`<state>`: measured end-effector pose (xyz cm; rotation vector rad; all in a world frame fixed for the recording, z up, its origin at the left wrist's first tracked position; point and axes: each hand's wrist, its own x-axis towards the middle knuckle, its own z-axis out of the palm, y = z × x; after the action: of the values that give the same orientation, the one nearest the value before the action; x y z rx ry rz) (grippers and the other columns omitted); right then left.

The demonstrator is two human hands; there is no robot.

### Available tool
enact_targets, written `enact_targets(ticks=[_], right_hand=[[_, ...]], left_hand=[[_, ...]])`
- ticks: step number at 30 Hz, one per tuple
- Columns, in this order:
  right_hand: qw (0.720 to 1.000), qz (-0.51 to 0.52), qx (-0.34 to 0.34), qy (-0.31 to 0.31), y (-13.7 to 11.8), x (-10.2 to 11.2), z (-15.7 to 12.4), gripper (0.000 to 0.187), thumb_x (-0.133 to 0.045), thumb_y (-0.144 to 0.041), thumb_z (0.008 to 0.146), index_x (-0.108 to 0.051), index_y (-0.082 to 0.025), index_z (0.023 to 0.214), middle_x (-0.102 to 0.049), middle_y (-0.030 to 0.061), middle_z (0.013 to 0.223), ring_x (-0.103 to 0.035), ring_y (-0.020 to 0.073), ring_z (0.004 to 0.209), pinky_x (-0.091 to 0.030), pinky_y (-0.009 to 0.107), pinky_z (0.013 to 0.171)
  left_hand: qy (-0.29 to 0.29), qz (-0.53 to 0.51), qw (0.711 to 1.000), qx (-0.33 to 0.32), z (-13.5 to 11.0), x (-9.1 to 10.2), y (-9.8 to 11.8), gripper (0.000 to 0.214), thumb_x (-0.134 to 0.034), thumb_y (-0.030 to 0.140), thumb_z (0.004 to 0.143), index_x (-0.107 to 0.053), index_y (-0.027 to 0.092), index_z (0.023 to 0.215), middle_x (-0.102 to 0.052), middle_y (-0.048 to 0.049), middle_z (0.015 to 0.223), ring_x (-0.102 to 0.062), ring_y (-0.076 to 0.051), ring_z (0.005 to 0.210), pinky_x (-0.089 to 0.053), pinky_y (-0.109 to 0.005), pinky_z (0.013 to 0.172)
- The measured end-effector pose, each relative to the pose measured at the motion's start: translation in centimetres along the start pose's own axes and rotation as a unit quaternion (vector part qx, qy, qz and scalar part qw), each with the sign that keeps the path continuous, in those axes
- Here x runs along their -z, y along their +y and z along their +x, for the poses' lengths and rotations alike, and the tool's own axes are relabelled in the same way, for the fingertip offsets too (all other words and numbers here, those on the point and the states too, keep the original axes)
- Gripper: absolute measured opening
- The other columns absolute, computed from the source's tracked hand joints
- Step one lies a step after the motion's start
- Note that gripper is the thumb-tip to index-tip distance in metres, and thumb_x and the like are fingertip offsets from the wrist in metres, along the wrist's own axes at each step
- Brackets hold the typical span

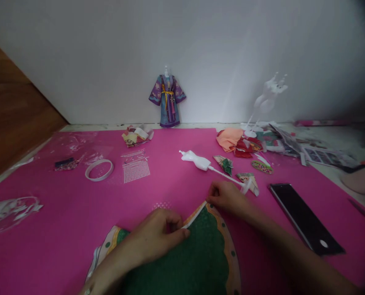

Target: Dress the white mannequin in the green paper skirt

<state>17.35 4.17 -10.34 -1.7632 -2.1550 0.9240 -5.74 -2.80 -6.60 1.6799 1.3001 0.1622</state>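
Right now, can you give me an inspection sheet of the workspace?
Surface: pink mat covering the table, white wall behind.
Job's things: green fabric piece with an orange patterned border, lying flat near the front edge.
Clutter: white mannequin lying down, tape ring, sticker sheet, phone, fabric scraps, printed sheets, plastic wrap.
Grippers: left hand pinches the fabric's white edge strip; right hand presses its top corner.
Cables: nothing seen.
Surroundings: dressed purple doll robe standing by the wall, bare white stand to its right, wooden panel at left.
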Motion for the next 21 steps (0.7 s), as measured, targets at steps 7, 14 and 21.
enact_targets(ticks=[7, 14, 21], right_hand=[[0.999, 0.044, 0.001, -0.007, 1.0, 0.0, 0.6, 0.005, -0.069, -0.018, 0.072, -0.065, -0.017, 0.075, -0.066, -0.0001, 0.067, -0.059, 0.0144, 0.062, -0.037, 0.023, 0.053], [0.998, 0.065, 0.023, -0.002, 1.4, 0.3, 0.3, 0.006, -0.062, -0.019, 0.078, -0.066, -0.016, 0.076, -0.067, 0.0011, 0.067, -0.06, 0.0149, 0.061, -0.039, 0.024, 0.053], [0.991, 0.027, 0.131, 0.027, 1.3, 0.1, -2.7, 0.017, -0.052, -0.017, 0.089, -0.069, -0.018, 0.091, -0.066, 0.0044, 0.089, -0.061, 0.0171, 0.081, -0.043, 0.027, 0.071]], left_hand=[[-0.012, -0.004, 1.0, 0.009, 0.2, 0.3, 0.1, 0.035, -0.051, 0.044, 0.085, -0.046, 0.019, 0.061, -0.038, 0.0067, 0.056, -0.035, -0.011, 0.054, -0.025, -0.025, 0.05], [-0.006, -0.02, 1.0, -0.007, 0.4, 0.2, -0.6, 0.035, -0.051, 0.044, 0.087, -0.054, 0.017, 0.064, -0.046, 0.0049, 0.057, -0.041, -0.011, 0.055, -0.028, -0.024, 0.05], [-0.001, -0.027, 1.0, 0.007, 0.2, 0.2, -0.4, 0.036, -0.052, 0.045, 0.086, -0.06, 0.016, 0.066, -0.056, 0.0021, 0.059, -0.046, -0.011, 0.055, -0.031, -0.023, 0.051]])
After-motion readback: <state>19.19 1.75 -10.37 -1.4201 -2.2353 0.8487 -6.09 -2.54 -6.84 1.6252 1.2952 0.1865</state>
